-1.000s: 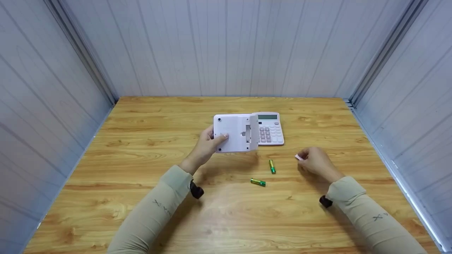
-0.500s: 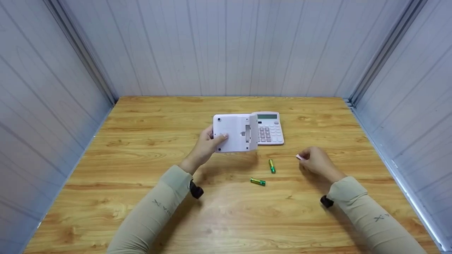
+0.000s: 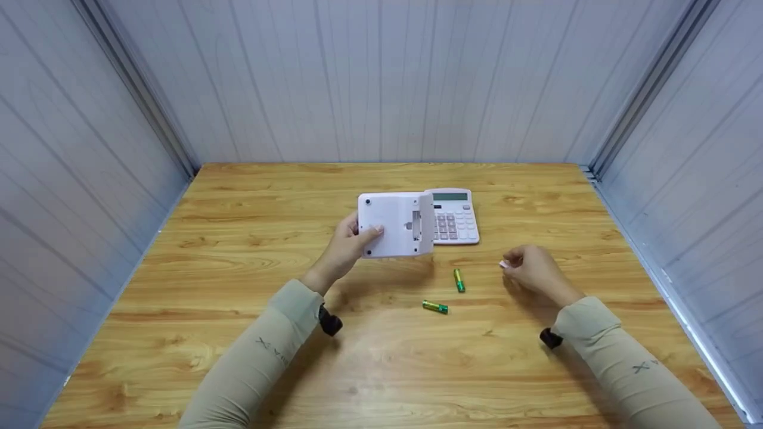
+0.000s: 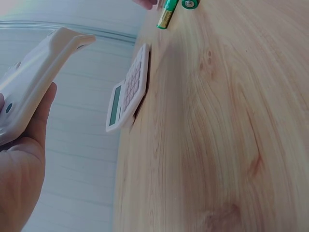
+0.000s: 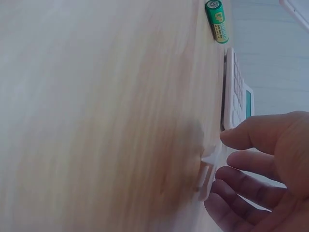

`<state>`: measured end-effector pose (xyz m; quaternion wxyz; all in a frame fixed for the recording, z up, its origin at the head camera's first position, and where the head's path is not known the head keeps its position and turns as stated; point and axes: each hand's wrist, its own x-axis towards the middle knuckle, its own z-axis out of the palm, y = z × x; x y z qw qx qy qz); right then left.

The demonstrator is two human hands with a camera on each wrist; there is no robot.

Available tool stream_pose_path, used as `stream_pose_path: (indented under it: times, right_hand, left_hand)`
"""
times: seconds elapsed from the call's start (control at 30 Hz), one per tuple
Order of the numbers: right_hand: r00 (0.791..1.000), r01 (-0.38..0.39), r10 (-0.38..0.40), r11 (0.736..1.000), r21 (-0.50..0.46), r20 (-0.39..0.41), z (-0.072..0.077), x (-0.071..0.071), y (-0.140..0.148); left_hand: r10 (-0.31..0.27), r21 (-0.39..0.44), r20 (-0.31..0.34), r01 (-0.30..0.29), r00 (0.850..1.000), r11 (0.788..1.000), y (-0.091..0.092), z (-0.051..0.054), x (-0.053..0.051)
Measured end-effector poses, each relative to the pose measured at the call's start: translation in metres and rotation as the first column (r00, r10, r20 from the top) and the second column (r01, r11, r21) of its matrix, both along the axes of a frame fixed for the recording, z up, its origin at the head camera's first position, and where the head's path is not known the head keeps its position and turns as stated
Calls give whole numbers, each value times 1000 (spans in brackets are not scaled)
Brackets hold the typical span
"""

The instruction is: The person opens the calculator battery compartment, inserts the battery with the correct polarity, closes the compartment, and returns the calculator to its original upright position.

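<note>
A: What is the held calculator point(image 3: 393, 214) made of?

B: Smooth white plastic, a round-cornered slab that flares into a lip at one end, as the left wrist view shows.

A: And its look?

B: The underside faces the head camera, with small dark feet point(image 3: 368, 201) at the corners and an open rectangular slot point(image 3: 416, 226).

A: Which way does it point?

B: In the head view the lip end points to three o'clock, its long axis running nine to three. The slot's length runs twelve to six.

A: Where is it?

B: Above the table point(image 3: 149, 333), near the middle. The left hand point(image 3: 344, 239) grips its nine o'clock side, thumb across the underside.

A: And around it?

B: At three o'clock, partly hidden behind it, a second calculator point(image 3: 462, 223) lies keys up, its greenish screen point(image 3: 450, 197) toward twelve. Near four, the right hand point(image 3: 533, 269) pinches a thin white plastic piece point(image 3: 503, 264) at the fingertips. Two green-and-gold cylinders follow: the upright-lying battery point(image 3: 459, 280) past four, aligned nearly twelve to six, and the crosswise battery point(image 3: 435, 307) at five, roughly nine to three.

A: Farther out?

B: Streaky wood grain on the tabletop, and a pale grooved wall point(image 3: 381, 77) at twelve.
</note>
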<state>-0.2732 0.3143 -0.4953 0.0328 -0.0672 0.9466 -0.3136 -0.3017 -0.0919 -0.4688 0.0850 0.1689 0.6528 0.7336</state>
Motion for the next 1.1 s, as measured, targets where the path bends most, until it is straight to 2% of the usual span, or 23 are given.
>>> stream_pose_path:
  times: [0.13,0.23,0.37,0.53,0.7,0.8,1.1]
  right_hand:
    - [1000,-2,2,1000,-7,-17,3,0,-3]
    - [1000,-2,2,1000,-15,8,5,0,-6]
    - [1000,0,1,999,-35,21,4,-1,-10]
    - [1000,0,-1,999,-45,-10,2,-5,-15]
    - [1000,11,-11,998,-62,6,1,-6,-22]
    - [1000,18,-16,998,-66,26,1,-7,-27]
    - [1000,13,-12,998,-67,11,0,-10,-40]
  left_hand:
    - [4,-6,0,-4,1000,1000,-1,0,0]
    - [9,-15,-3,-9,1000,1000,-1,0,1]
    - [11,-13,-3,-11,1000,1000,-1,1,1]
    - [7,-7,-16,-7,1000,1000,-2,1,2]
    - [6,-2,-25,-6,1000,1000,-2,2,1]
    - [6,4,-19,-6,1000,1000,-2,2,1]
    - [26,8,7,-26,1000,1000,-1,1,1]
